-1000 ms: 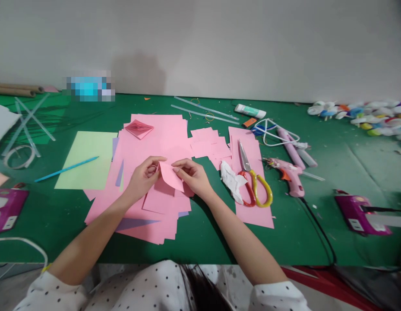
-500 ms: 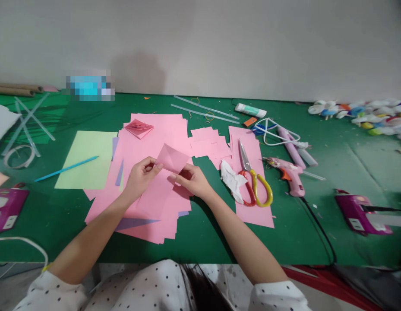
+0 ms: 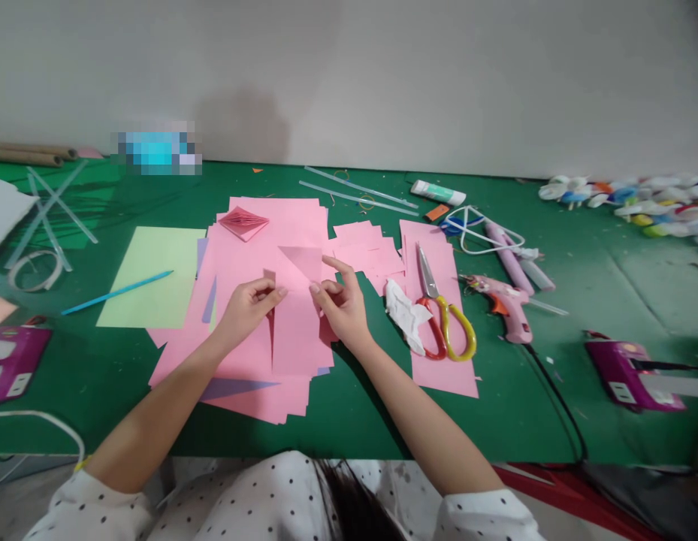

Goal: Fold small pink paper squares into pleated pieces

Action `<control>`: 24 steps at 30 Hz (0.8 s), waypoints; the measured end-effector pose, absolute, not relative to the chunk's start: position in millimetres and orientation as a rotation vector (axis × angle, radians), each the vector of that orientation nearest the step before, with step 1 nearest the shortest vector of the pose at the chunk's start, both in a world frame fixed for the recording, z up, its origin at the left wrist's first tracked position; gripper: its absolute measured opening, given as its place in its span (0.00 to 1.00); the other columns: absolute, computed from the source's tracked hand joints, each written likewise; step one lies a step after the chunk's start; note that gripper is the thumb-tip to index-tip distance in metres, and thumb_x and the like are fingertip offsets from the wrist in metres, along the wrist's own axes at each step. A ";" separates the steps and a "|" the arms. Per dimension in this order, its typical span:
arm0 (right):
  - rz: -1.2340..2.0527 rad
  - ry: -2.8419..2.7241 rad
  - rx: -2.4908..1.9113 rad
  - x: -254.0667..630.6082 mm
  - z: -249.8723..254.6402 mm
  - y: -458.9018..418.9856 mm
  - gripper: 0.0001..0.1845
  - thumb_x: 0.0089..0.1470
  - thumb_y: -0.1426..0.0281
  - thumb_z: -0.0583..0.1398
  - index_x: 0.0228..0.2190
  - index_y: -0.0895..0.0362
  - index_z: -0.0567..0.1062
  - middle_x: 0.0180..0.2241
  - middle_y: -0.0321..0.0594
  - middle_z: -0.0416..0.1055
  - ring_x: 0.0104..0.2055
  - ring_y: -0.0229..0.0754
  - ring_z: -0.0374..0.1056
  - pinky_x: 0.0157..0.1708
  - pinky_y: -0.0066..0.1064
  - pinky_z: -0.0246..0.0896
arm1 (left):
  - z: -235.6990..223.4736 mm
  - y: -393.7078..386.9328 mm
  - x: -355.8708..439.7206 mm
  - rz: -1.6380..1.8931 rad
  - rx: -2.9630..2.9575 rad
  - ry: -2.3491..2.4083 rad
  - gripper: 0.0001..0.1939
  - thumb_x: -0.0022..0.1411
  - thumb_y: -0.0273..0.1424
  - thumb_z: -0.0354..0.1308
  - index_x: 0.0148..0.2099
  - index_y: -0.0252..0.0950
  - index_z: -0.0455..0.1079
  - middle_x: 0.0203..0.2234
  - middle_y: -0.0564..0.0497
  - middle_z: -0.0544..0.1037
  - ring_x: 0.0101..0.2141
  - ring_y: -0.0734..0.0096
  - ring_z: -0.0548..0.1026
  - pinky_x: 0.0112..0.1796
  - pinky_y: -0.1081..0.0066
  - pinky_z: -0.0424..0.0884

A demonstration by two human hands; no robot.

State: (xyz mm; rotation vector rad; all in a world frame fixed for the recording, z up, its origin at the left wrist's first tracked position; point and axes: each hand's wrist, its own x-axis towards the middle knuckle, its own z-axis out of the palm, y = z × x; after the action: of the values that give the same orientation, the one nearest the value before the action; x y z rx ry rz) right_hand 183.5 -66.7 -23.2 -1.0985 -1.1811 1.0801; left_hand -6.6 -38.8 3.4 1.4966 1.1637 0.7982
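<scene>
While both hands are raised just above the large pink stack (image 3: 292,214), the small pink sheet (image 3: 304,259) hangs between them, over the stack's middle, with a darker triangular part showing along its upper edge. The left hand (image 3: 248,306) is nearly closed, thumb and fingertips pinching the sheet's left side. The right hand (image 3: 344,304) appears to pinch the right side between thumb and curled fingers, its forefinger lifted loosely away. Where the sheet's lower edge ends against the pink beneath, I cannot tell.

The step in hand looks like turning and creasing this sheet. The next move seems to call for a light grip, edges brought into line, and a firm press along the crease, perhaps against the stack.

A pleated pink piece (image 3: 244,224) lies on the stack's far left corner. Small loose pink sheets (image 3: 365,252) lie just right of the stack, and the scissors (image 3: 432,293) farther right; a blue pencil (image 3: 120,291) rests to its left.
</scene>
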 end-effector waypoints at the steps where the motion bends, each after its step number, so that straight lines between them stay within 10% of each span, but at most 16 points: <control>1: 1.044 -1.211 -1.109 182.9 -24.2 -67.9 0.26 0.59 0.58 0.61 0.57 0.49 0.65 0.19 0.26 0.60 0.21 0.35 0.58 0.24 0.30 0.58 | 3.1 -38.4 -6.9 0.810 1.495 1.165 0.20 0.61 0.45 0.62 0.27 0.35 0.66 0.21 0.56 0.63 0.25 0.76 0.62 0.27 0.72 0.58; 8: 0.833 -1.361 -1.187 181.4 -27.4 -71.3 0.28 0.53 0.61 0.67 0.55 0.47 0.69 0.40 0.40 0.75 0.27 0.36 0.65 0.26 0.31 0.64 | 1.5 -37.5 -7.4 0.828 1.482 1.184 0.21 0.61 0.46 0.62 0.26 0.35 0.66 0.21 0.56 0.63 0.25 0.75 0.61 0.28 0.72 0.58; 12: 0.817 -1.491 -1.201 182.2 -20.9 -72.1 0.09 0.55 0.65 0.66 0.39 0.51 0.80 0.35 0.38 0.78 0.27 0.36 0.66 0.32 0.32 0.67 | 4.6 -38.6 -6.9 0.831 1.466 1.186 0.20 0.61 0.45 0.62 0.26 0.35 0.65 0.21 0.56 0.60 0.25 0.76 0.59 0.28 0.72 0.56; 24: 0.927 -1.292 -1.243 184.9 -17.9 -67.3 0.15 0.48 0.63 0.70 0.40 0.53 0.82 0.35 0.38 0.79 0.25 0.35 0.63 0.28 0.31 0.63 | 7.8 -40.1 -3.8 0.886 1.355 1.135 0.16 0.54 0.42 0.69 0.31 0.34 0.72 0.24 0.55 0.69 0.27 0.76 0.65 0.30 0.72 0.61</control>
State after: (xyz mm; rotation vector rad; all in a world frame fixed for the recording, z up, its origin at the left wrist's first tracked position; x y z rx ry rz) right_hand 184.9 -67.3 -17.9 -1.2428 -1.2923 0.9273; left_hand -3.8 -40.1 7.8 1.3552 1.1346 0.8860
